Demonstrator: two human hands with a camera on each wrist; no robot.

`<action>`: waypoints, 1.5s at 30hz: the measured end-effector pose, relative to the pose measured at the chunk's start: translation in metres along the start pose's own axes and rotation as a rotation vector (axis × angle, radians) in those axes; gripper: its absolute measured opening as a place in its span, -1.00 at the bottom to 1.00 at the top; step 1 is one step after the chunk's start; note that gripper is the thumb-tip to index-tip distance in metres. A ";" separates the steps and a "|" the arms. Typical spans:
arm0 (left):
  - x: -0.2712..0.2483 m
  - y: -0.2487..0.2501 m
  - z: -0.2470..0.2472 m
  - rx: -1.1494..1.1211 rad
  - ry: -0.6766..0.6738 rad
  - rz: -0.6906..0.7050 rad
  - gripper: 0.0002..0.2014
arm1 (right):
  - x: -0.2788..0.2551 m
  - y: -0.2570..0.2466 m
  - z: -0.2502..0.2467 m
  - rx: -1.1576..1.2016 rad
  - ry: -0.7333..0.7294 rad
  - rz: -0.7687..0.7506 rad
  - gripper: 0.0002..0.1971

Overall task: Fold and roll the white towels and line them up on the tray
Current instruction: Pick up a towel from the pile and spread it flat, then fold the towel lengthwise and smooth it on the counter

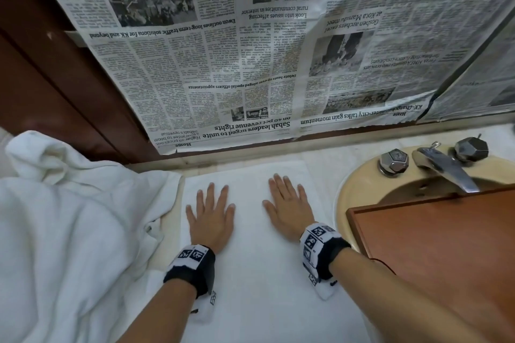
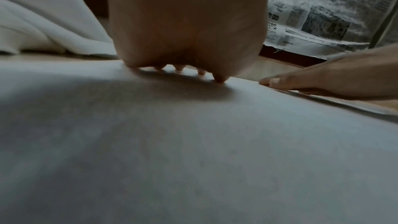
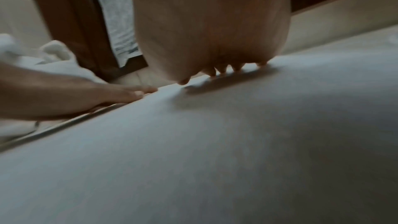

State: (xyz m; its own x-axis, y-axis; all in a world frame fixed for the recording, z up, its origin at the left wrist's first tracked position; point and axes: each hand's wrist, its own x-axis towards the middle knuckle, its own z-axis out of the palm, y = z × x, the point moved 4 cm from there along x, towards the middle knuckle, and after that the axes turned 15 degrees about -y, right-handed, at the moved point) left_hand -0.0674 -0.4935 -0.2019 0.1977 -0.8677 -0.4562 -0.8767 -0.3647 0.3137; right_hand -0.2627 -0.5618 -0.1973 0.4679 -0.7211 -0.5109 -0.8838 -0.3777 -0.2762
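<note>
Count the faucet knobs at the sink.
2. One knob sits left of the faucet spout; the other knob sits right of it, both on the sink's back rim.

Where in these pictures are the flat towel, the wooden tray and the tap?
flat towel (image 1: 250,273), head view, on its bare middle between the wrists.
wooden tray (image 1: 434,237), head view, on its bare floor near the left rim.
tap (image 1: 446,168), head view, on the metal spout over the basin.

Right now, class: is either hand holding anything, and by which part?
Nothing is held. The left hand and right hand lie flat, fingers straight, palms pressing the middle of the spread white towel.
</note>
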 end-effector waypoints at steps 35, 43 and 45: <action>0.058 0.198 0.000 0.240 -0.230 0.514 -0.75 | -0.101 0.046 0.005 0.141 0.158 0.359 -0.57; 0.052 0.190 0.003 0.005 -0.263 0.537 -0.87 | -0.119 0.045 -0.009 0.307 0.294 0.355 -0.84; 0.050 0.185 -0.002 -0.144 -0.251 0.512 -0.89 | -0.125 0.051 -0.007 0.327 0.331 0.329 -0.79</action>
State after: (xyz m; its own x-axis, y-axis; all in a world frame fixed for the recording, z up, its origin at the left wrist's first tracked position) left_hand -0.2192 -0.6046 -0.1650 -0.3605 -0.8452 -0.3946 -0.7616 0.0224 0.6477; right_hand -0.3663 -0.4948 -0.1417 0.0946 -0.9338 -0.3451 -0.9103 0.0591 -0.4096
